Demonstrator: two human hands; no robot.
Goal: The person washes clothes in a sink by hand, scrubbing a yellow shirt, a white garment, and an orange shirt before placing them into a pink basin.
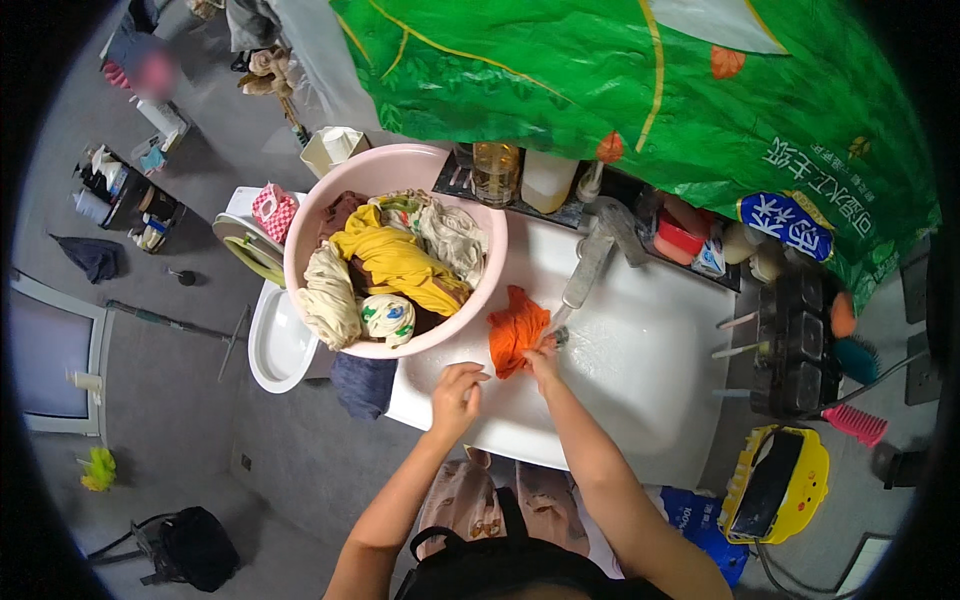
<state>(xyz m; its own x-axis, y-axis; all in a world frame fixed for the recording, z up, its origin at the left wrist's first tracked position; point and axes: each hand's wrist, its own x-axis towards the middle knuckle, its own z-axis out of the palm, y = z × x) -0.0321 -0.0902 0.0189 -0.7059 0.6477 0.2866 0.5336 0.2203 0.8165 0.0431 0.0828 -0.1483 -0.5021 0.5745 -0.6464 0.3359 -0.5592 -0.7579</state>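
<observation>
I have the orange cloth (515, 338) under the tap (588, 268), over the sink (640, 370), so the water runs through it. My right hand (543, 358) pinches its lower edge at five o'clock; my left hand (458, 392), half curled, holds nothing I can see. At nine o'clock the pink basin (400, 170) keeps the other laundry (395, 268) within reach.

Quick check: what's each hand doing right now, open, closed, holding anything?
Left hand: fingers curled, seems empty; just left of the orange cloth.
Right hand: closed on the orange cloth, under the tap.
</observation>
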